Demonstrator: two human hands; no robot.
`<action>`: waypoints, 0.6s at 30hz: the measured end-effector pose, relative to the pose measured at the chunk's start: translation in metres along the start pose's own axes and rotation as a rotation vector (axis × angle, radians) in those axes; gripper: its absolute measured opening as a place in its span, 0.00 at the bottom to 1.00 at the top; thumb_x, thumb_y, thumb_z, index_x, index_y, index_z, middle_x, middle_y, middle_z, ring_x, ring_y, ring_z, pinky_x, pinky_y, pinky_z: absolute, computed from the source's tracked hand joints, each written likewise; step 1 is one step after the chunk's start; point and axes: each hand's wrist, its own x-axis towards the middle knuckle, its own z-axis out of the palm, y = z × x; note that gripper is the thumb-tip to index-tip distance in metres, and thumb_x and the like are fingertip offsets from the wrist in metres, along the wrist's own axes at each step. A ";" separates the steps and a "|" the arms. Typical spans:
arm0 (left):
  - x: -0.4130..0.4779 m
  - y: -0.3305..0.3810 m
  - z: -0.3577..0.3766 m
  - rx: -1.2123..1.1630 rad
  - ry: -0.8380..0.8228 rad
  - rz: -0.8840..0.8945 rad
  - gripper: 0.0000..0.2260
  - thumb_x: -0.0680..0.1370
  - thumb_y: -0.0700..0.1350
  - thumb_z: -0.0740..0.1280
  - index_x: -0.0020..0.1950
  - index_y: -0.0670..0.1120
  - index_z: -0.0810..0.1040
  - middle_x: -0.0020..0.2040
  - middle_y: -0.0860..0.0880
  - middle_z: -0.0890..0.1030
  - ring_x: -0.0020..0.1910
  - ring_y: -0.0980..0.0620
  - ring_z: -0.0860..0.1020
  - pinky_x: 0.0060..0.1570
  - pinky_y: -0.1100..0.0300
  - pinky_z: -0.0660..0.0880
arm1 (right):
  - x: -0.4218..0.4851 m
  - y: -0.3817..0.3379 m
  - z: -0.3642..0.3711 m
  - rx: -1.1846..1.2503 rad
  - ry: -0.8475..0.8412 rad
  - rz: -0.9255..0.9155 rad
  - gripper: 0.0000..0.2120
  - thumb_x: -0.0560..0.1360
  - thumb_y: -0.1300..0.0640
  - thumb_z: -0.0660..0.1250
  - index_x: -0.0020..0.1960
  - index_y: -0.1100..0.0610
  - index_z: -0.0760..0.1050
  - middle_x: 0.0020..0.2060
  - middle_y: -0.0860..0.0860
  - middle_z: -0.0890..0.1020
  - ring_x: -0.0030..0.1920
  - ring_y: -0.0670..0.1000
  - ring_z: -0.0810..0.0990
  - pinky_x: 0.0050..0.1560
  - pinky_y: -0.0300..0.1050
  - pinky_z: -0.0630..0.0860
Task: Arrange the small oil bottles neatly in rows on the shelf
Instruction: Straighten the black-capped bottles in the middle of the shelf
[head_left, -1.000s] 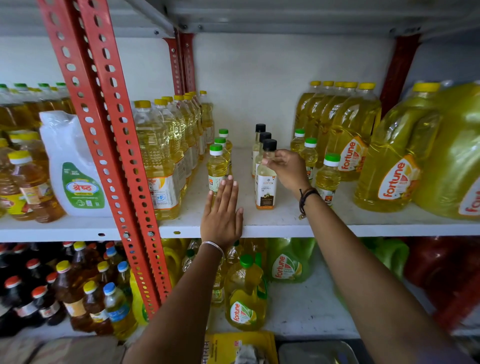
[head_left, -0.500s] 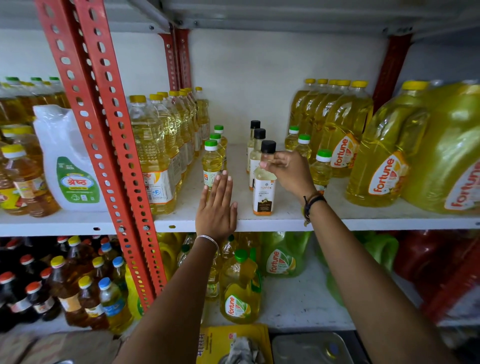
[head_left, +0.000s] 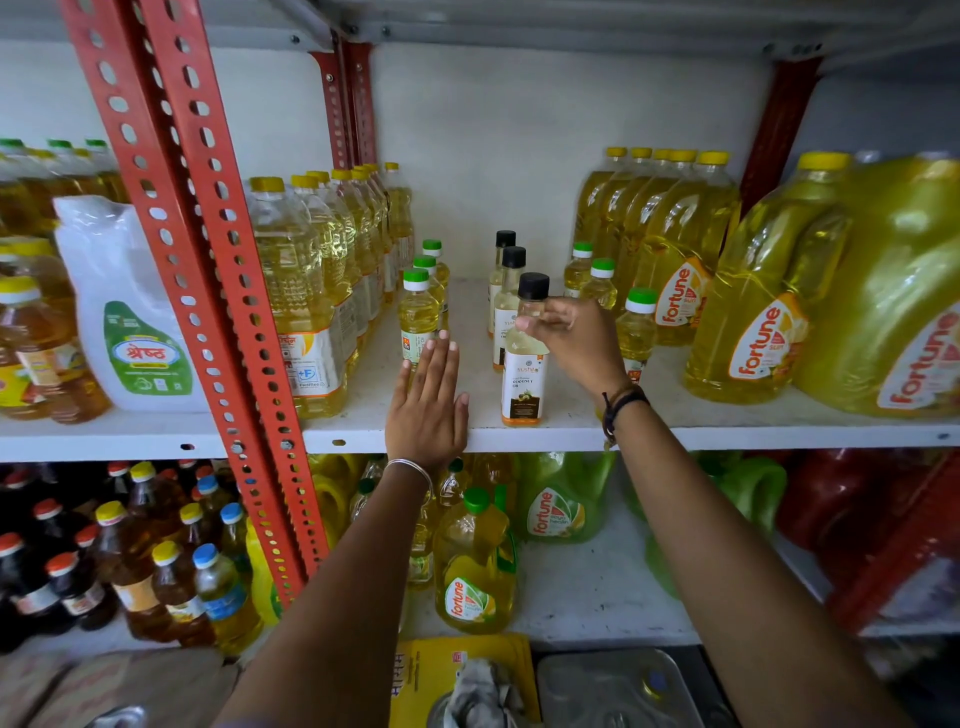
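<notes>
Left hand (head_left: 427, 410) flat and open on the white shelf (head_left: 727, 423) edge, holding nothing, right hand (head_left: 576, 340) fingers pinching the neck of the front black-capped bottle (head_left: 525, 358), standing upright mid-shelf between green-capped small bottles (head_left: 418, 317)

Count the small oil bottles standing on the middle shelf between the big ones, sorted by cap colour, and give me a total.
Small yellow oil bottles with green caps, left row: 3
Small coconut oil bottles with black caps, middle row: 3
Small yellow oil bottles with green caps, right row: 3
Total: 9 small bottles, 6 green-capped and 3 black-capped.
</notes>
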 end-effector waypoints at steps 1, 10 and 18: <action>0.000 0.000 0.000 0.000 0.004 0.001 0.28 0.80 0.50 0.50 0.77 0.40 0.55 0.78 0.44 0.54 0.77 0.48 0.51 0.73 0.55 0.36 | -0.001 -0.001 0.000 -0.006 0.004 0.000 0.12 0.71 0.54 0.72 0.52 0.59 0.81 0.50 0.58 0.84 0.49 0.51 0.81 0.51 0.46 0.77; -0.002 -0.002 -0.005 -0.057 0.020 -0.009 0.27 0.80 0.52 0.49 0.78 0.41 0.53 0.78 0.45 0.52 0.77 0.50 0.49 0.74 0.54 0.37 | -0.023 -0.005 0.006 0.066 0.251 -0.025 0.25 0.70 0.50 0.73 0.62 0.60 0.73 0.58 0.56 0.81 0.58 0.52 0.78 0.59 0.45 0.76; -0.015 -0.064 -0.024 -0.004 0.088 -0.086 0.28 0.81 0.51 0.49 0.78 0.41 0.51 0.78 0.45 0.52 0.77 0.50 0.48 0.74 0.51 0.38 | -0.039 -0.036 0.041 0.130 0.355 -0.340 0.13 0.72 0.57 0.70 0.55 0.59 0.75 0.48 0.53 0.80 0.50 0.46 0.79 0.53 0.33 0.74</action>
